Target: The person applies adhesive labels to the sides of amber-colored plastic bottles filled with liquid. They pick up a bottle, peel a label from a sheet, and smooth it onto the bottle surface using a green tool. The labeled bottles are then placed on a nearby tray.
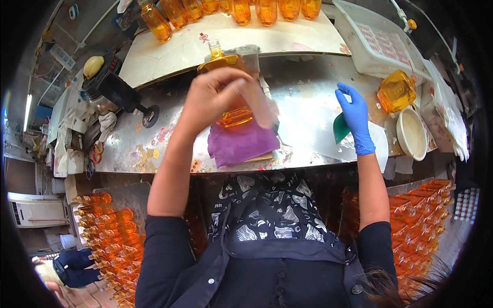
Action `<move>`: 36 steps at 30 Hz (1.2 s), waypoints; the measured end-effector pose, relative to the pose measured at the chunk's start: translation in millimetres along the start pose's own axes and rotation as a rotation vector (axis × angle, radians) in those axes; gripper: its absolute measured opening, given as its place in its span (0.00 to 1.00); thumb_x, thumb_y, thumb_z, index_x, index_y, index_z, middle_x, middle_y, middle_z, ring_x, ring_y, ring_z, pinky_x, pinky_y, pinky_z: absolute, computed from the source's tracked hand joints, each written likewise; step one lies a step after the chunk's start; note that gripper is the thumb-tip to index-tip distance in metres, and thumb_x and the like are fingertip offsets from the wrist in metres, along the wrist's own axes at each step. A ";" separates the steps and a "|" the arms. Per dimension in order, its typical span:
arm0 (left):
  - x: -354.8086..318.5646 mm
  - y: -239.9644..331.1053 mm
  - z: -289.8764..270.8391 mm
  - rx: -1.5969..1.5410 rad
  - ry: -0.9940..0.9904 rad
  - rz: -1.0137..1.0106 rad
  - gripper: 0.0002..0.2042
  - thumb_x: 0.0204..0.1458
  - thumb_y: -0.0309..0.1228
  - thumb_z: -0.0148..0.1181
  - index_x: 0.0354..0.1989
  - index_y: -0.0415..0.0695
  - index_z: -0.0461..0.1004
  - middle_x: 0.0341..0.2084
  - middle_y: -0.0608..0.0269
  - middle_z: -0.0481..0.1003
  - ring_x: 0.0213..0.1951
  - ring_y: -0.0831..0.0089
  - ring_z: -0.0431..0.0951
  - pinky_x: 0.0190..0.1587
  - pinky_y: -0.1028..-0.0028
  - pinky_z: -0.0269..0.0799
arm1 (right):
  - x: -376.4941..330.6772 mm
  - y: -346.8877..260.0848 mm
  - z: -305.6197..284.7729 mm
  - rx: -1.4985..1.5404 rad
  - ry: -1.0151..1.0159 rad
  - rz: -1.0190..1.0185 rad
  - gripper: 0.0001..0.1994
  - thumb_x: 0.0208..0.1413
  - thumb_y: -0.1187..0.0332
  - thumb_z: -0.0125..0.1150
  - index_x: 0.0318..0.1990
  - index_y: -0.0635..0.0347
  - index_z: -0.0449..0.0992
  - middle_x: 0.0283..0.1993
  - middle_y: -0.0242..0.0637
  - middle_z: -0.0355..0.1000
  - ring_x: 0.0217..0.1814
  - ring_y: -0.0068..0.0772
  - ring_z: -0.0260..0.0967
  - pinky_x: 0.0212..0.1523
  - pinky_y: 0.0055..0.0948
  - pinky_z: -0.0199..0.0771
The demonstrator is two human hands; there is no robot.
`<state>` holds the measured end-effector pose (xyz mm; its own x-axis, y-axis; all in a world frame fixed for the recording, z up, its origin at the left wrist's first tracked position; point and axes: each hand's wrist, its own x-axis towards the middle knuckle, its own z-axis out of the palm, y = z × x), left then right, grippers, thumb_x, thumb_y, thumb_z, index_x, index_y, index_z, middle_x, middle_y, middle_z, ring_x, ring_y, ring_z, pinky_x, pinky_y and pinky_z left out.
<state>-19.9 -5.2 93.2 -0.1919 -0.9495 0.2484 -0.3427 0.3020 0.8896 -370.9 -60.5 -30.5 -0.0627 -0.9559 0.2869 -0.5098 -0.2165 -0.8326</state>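
Observation:
An amber glass bottle (220, 65) with a clear neck leans back on a folded purple cloth (244, 145) at the front of the metal table. Above it, my bare left hand (213, 98) pinches a pale, see-through film strip (262, 107), blurred at its edge. That hand and the strip cover the middle of the bottle. Off to the right, my right hand (354, 117) wears a blue glove and has a flat green scraper (340, 128) tucked in its palm, over a white sheet (377, 146). Its thumb and forefinger point forward.
Several amber bottles (267, 13) line the back board. At right stand a plastic bin (354, 38) with printed sheets, another amber bottle (398, 92) and a white bowl (412, 134). A black tool (120, 93) is at left. More bottles (110, 231) flank me; a person (77, 267) is lower left.

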 end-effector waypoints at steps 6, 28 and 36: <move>26.3 -41.7 -39.2 0.661 0.227 0.127 0.08 0.51 0.31 0.62 0.36 0.41 0.79 0.29 0.63 0.71 0.35 0.74 0.72 0.41 0.75 0.69 | -3.3 -65.3 54.7 0.208 -0.180 -0.062 0.15 0.55 0.64 0.63 0.49 0.58 0.77 0.44 0.35 0.77 0.41 0.22 0.73 0.39 0.21 0.70; -31.4 -85.8 8.1 -0.421 0.268 -0.304 0.44 0.46 0.30 0.69 0.66 0.42 0.43 0.56 0.50 0.63 0.57 0.64 0.67 0.56 0.67 0.68 | 3.4 -135.9 138.6 0.526 -0.853 0.325 0.28 0.54 0.54 0.64 0.55 0.67 0.70 0.48 0.38 0.73 0.45 0.25 0.69 0.49 0.25 0.68; -29.3 -87.2 9.0 -0.455 0.251 -0.302 0.42 0.48 0.30 0.68 0.66 0.42 0.44 0.55 0.52 0.63 0.57 0.64 0.67 0.57 0.66 0.67 | -2.4 -133.8 144.1 0.539 -0.815 0.273 0.27 0.54 0.56 0.65 0.55 0.67 0.68 0.49 0.40 0.73 0.50 0.28 0.69 0.52 0.28 0.69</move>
<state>7.3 -3.0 4.9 0.0951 -0.9954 -0.0069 0.0904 0.0018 0.9959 -178.9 -57.9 11.9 0.5877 -0.7870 -0.1878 -0.0978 0.1614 -0.9820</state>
